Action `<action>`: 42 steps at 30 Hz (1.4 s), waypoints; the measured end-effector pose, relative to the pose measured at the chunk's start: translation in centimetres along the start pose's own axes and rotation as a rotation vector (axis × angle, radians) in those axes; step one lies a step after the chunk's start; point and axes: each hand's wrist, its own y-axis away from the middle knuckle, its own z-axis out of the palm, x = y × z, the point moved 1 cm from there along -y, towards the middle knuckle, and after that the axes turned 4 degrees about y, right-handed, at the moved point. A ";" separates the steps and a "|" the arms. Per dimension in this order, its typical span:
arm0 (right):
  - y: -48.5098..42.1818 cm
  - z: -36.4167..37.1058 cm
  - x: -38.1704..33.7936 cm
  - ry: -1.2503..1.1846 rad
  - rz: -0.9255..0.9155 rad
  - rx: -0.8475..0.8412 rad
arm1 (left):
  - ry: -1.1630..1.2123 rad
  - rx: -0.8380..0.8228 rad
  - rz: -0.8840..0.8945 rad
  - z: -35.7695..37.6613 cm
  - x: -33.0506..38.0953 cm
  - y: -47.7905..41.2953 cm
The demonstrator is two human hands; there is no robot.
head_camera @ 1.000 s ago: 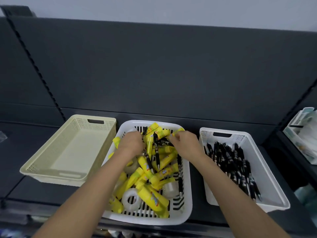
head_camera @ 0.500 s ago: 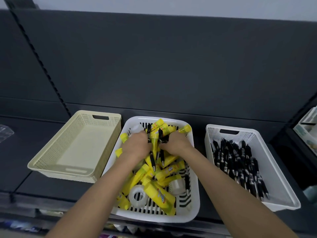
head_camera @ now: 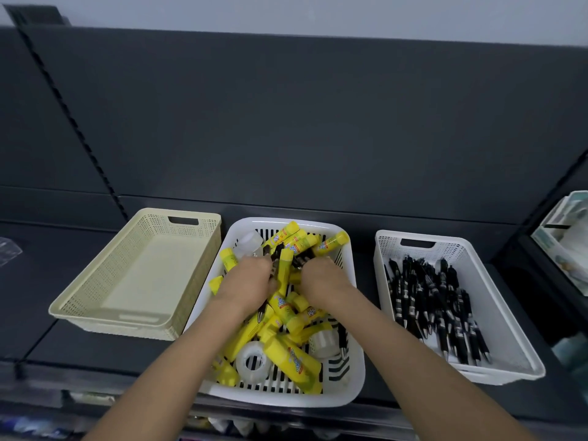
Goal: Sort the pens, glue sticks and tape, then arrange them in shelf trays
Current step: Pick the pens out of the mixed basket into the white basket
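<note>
The step in hand is picking black pens [head_camera: 300, 260] out of the mixed white basket [head_camera: 286, 398] in the middle, where they lie tangled with yellow glue sticks [head_camera: 296, 361] and tape rolls [head_camera: 254, 377]. The left hand [head_camera: 251, 281] grips pens in curled fingers at the far half of the pile, while the right hand [head_camera: 321, 281] digs in beside it, its hold hidden. Next, the gathered pens likely go to the right tray [head_camera: 445, 246] without dragging glue along; the cream tray [head_camera: 143, 275] at left awaits another kind.
</note>
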 end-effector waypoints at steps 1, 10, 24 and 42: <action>0.3 -0.2 0.4 -0.010 -0.010 -0.020 | 0.027 0.008 0.013 0.1 -0.1 0.5; 1.6 0.2 2.5 -0.313 0.058 0.043 | 0.038 -0.117 -0.163 0.1 1.1 2.5; 2.2 1.0 1.4 -0.461 0.113 0.126 | -0.041 -0.082 -0.299 1.6 3.4 1.1; 0.6 1.1 2.6 -0.608 -0.004 0.211 | 0.515 -0.004 -0.190 1.3 0.6 2.1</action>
